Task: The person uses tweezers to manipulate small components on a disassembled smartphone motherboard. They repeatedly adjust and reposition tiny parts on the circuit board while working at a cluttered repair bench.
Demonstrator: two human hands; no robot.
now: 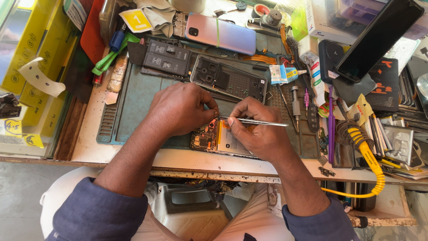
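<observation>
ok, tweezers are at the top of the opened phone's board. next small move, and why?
Probably ease the tweezers tip down onto the small part by the left hand fingertips. The right hand holds the tool with its tip at the top of the opened phone, the left hand steadies that spot, and nothing looks lifted free yet.

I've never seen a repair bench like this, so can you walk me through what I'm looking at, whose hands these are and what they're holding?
This is one picture from a camera worn on a person's head, looking down at their own two hands over a cluttered workbench. The left hand steadies an opened phone lying on a blue-green work mat, its circuit board and battery exposed. The right hand holds metal tweezers with the tips at the phone's board. Further back lie a removed phone frame, a black battery and a phone with a shiny pastel back. To the right are a small screwdriver and a yellow coiled cable.
</observation>
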